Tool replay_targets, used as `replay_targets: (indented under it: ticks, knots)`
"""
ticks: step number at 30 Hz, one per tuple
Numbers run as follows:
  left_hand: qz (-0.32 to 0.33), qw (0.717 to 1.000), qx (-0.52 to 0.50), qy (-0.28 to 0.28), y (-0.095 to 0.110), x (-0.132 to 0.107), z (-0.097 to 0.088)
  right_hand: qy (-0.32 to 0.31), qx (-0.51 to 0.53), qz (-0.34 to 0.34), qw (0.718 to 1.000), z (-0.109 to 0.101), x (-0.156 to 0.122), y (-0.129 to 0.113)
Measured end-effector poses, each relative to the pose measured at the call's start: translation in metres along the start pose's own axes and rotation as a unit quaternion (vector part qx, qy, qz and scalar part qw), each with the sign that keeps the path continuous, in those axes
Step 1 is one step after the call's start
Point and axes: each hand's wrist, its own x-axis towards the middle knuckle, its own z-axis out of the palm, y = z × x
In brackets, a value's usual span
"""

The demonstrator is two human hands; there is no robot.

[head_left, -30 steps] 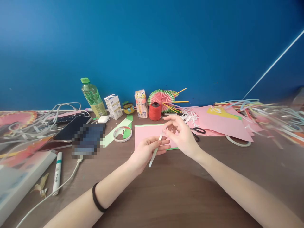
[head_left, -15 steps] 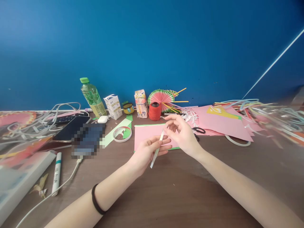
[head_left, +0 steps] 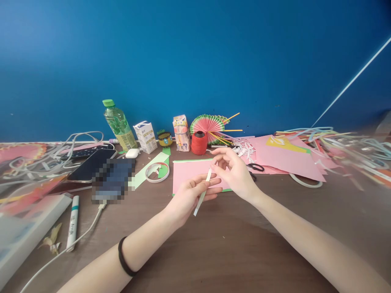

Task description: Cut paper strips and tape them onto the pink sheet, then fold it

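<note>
With our left hand we hold a narrow pale strip between the thumb and the fingers, the lower fingers spread out beneath it. Our right hand has its thumb and forefinger closed at the strip's far end, the other fingers curled loosely. The strip slants in the air above the table, its free tail pointing near and a little left; whether it is paper or tape, we cannot tell.

For work this fine, we do best with a light left grip close to the middle, so the strip neither twists nor creases, and with only the right fingertips pressing at the very end. A hard pull could bend or tear so slim a piece, so we want both wrists steady. It helps to let the near tail hang clear of our palm, as it does here.

Just beyond the hands lies a pink sheet with green edges, partly hidden by our fingers; we had better not brush it, in case the strip is sticky. Left of it rests a tape ring, partly over pale green paper; to the right, black scissor handles show beside pink papers. Farther off stand a red thread spool and, behind it, a pleated fan. A green-capped bottle is at the far left, well apart from our hands.
</note>
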Motion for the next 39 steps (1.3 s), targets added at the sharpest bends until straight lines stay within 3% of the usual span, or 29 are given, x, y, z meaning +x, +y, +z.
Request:
replay_targets:
  ticks: [7, 18, 39]
  knots:
    - [-0.007, 1.000, 0.011, -0.006, 0.0015, -0.0001, -0.0024, -0.008, -0.009, -0.007, 1.000, 0.0013, -0.0012, 0.0022]
    - [0.010, 0.996, 0.074, 0.043, 0.0078, 0.0010, 0.0012, -0.061, -0.011, -0.003, 0.998, 0.0017, -0.0035, -0.0015]
    - [0.021, 0.996, 0.076, 0.036, 0.0056, -0.0004, 0.0043, -0.023, -0.042, 0.006, 0.999, 0.0040, -0.0048, -0.0005]
